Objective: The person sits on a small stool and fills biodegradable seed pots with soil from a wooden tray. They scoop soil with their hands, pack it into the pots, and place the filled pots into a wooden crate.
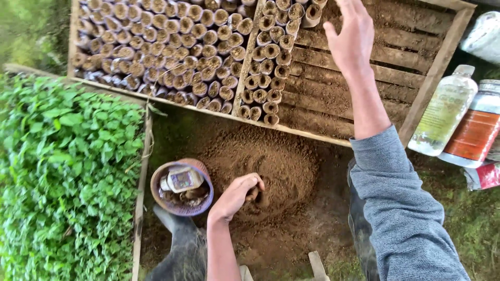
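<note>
a: left hand (237,196), item one?
b: fingers curled shut in the loose soil pile (271,171), beside a woven basket (156,190).
a: right hand (351,39)?
b: spread wide, holding nothing, over the wooden tray (435,70) near rows of soil-filled seedling tubes (166,49).
a: margins?
b: seedlings (67,171) left, two bottles (458,122) right.

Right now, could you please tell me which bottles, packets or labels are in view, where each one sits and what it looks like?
Clear bottle: right of the wooden tray, lying tilted; pale yellow-green label, whitish cap.
Orange-labelled bottle: right beside the clear bottle, at the picture's edge; white body.
Red packet: below the two bottles, partly cut off; red and white.
Small packet: inside the round purple-rimmed bowl; flat, whitish with a bluish print.
</note>
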